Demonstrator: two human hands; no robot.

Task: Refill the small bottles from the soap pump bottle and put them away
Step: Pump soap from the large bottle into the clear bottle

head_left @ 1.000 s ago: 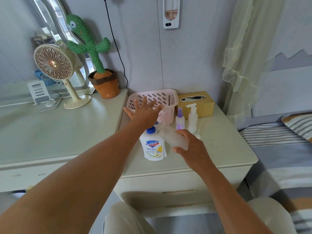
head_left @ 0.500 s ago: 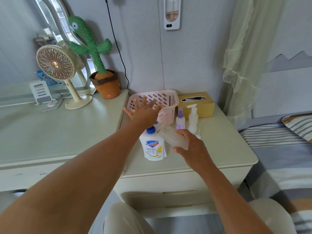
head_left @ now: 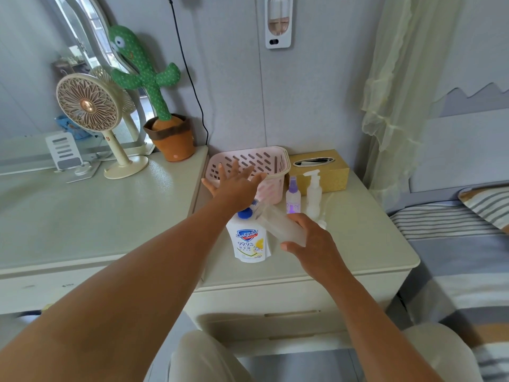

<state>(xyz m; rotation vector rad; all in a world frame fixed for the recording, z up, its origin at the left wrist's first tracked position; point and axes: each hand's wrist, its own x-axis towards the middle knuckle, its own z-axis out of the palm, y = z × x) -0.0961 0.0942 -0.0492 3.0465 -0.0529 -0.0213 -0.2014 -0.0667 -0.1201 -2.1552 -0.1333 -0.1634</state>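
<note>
The white soap pump bottle [head_left: 250,239] with a blue pump top stands on the nightstand. My left hand [head_left: 237,184] lies flat on its pump head, fingers spread. My right hand [head_left: 314,242] grips a clear small bottle [head_left: 281,226], tilted with its mouth against the pump's nozzle. Two more small bottles stand behind: a purple spray bottle [head_left: 293,195] and a white pump bottle [head_left: 314,193]. A pink slotted basket [head_left: 272,164] sits at the back of the nightstand, just beyond my left hand.
A gold tissue box [head_left: 327,168] sits right of the basket. On the dresser to the left stand a desk fan [head_left: 89,106], a plush cactus in a pot [head_left: 154,89] and a phone stand [head_left: 64,151]. A bed [head_left: 454,244] lies to the right.
Both hands and the bottles stay in the same pose. Only the view has shifted slightly.
</note>
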